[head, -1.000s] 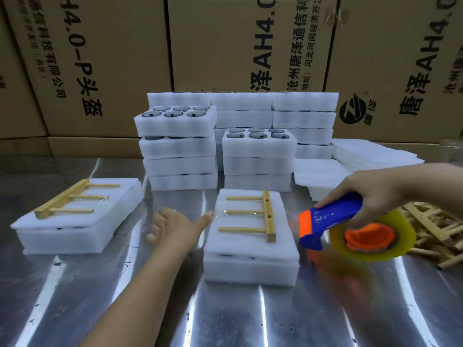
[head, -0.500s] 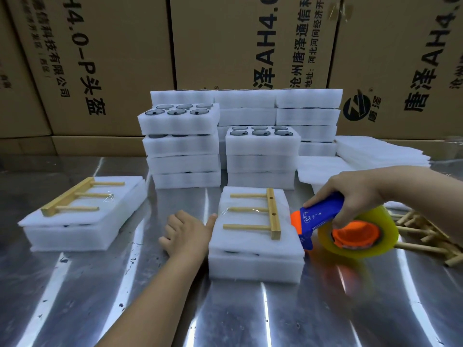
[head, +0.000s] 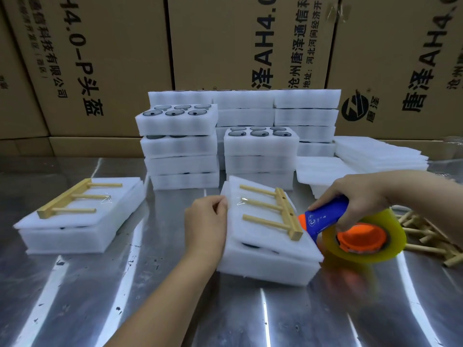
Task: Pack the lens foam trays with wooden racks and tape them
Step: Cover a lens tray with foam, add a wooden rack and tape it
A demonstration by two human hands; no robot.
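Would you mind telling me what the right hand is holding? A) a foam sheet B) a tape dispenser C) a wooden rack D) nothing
B: the right hand grips the blue handle of the tape dispenser, beside the foam pack that the left hand holds.

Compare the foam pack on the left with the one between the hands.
The left foam pack lies untouched; the left hand grips the middle foam pack at its edge. The left wooden rack has its bar on the left; the middle wooden rack has it on the right, beside the tape dispenser in the right hand. Both are white foam topped by a three-peg rack.
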